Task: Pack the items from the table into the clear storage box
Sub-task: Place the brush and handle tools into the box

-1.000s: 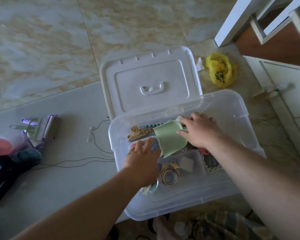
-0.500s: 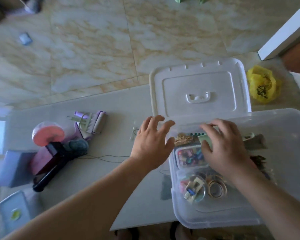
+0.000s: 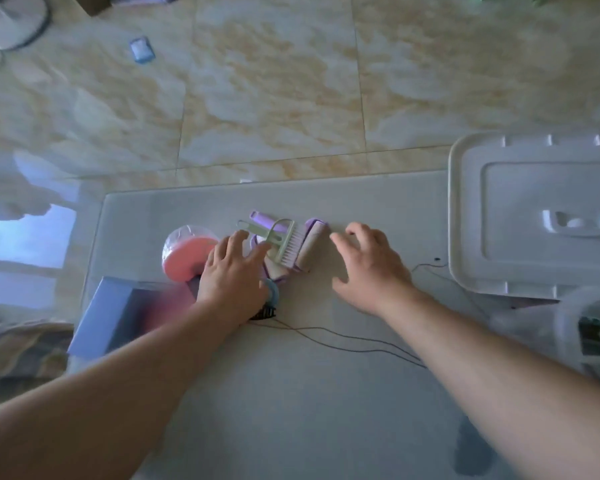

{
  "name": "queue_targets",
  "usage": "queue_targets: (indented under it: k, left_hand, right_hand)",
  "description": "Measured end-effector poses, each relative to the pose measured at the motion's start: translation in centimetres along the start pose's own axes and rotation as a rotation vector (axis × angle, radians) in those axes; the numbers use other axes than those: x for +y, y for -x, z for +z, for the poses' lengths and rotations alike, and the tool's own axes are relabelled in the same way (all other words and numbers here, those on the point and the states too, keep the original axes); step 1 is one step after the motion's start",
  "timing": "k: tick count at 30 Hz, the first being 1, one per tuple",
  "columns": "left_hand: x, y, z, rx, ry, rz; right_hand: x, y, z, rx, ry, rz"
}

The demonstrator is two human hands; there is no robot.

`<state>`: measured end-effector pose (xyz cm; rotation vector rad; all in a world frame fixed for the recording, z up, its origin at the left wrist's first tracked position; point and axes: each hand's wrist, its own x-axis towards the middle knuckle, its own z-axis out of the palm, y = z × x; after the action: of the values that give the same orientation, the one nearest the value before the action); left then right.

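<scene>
On the pale table (image 3: 291,393) lies a cluster of items: a purple lint roller (image 3: 309,249), a pale green brush (image 3: 284,245) on top of it, and a pink round object in clear wrap (image 3: 184,258). My left hand (image 3: 234,275) hovers over the cluster's left side with spread fingers, holding nothing. My right hand (image 3: 368,268) is just right of the roller, fingers spread, empty. The clear storage box (image 3: 568,327) shows only its corner at the right edge, with items inside. Its white lid (image 3: 534,216) lies flat behind it.
A blue box (image 3: 118,313) sits at the table's left front. A thin dark cord (image 3: 343,336) trails across the table between my arms. A dark comb-like piece (image 3: 262,313) lies under my left wrist. Marble floor tiles lie beyond the table's far edge.
Both hands have left the storage box and moved left to the cluster of items on the table. The view has swung left, so the box is now at the right edge.
</scene>
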<state>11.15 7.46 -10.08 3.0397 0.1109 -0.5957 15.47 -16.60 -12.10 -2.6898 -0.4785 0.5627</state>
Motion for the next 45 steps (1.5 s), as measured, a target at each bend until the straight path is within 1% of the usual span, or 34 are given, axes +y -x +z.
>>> queue_targets:
  k: [2,5,8,10,12,15,19,21,25,28,30,32,35,39,41,45]
  left_hand:
    - [-2.4,-2.4,0.1,-0.007,-0.014,0.037]
    - [-4.1,-6.1,0.4,-0.024,-0.019,0.062]
    - [-3.8,-9.1,1.5,-0.081,0.023,0.050]
    - [-3.1,-9.5,2.7,-0.125,0.041,0.096]
    - [-2.6,-8.8,3.7,-0.097,0.029,0.138]
    - [-2.8,-7.2,4.1,-0.034,0.084,0.172]
    - [-2.4,-5.0,3.4,-0.018,0.182,0.259]
    - [-1.5,-3.5,2.3,0.000,0.226,0.308]
    - [1.3,-0.4,-1.4,0.135,0.332,0.375]
    - [5.2,2.3,-5.1,0.212,0.338,0.453]
    - [9.1,4.1,-7.3,0.245,0.357,0.505]
    - [13.9,5.5,-8.9,0.249,0.368,0.570]
    - [22.1,7.4,-10.0,0.198,0.389,0.663]
    - [31.6,9.2,-9.0,0.103,0.368,0.734]
    - [35.5,9.6,-8.3,0.064,0.347,0.749]
    - [41.4,10.1,-6.5,0.020,0.312,0.765]
  right_hand:
    - [-2.0,-3.1,1.9,-0.019,0.024,-0.003]
    - [-4.0,-7.4,4.6,-0.071,0.072,-0.002]
    - [-4.2,-9.8,6.8,-0.148,0.084,0.028]
    - [-3.6,-10.0,8.0,-0.123,0.064,0.042]
    - [-3.0,-9.2,8.7,-0.074,0.056,0.042]
    - [-2.3,-6.5,8.9,-0.050,-0.001,0.075]
    - [-1.2,-1.8,7.7,-0.006,-0.077,0.059]
    - [-0.7,0.3,6.1,0.025,-0.082,0.039]
    - [0.5,5.1,-0.2,0.100,-0.084,0.006]
    - [2.8,10.3,-6.3,0.174,-0.005,-0.034]
    - [5.1,14.2,-9.6,0.199,-0.033,0.011]
    - [7.9,18.0,-12.3,0.239,-0.099,0.076]
    - [13.9,23.6,-14.8,0.293,-0.139,0.153]
    - [23.3,30.0,-15.7,0.264,-0.099,0.319]
    - [28.2,32.5,-15.6,0.224,-0.096,0.415]
    - [35.4,36.2,-14.9,0.096,-0.100,0.488]
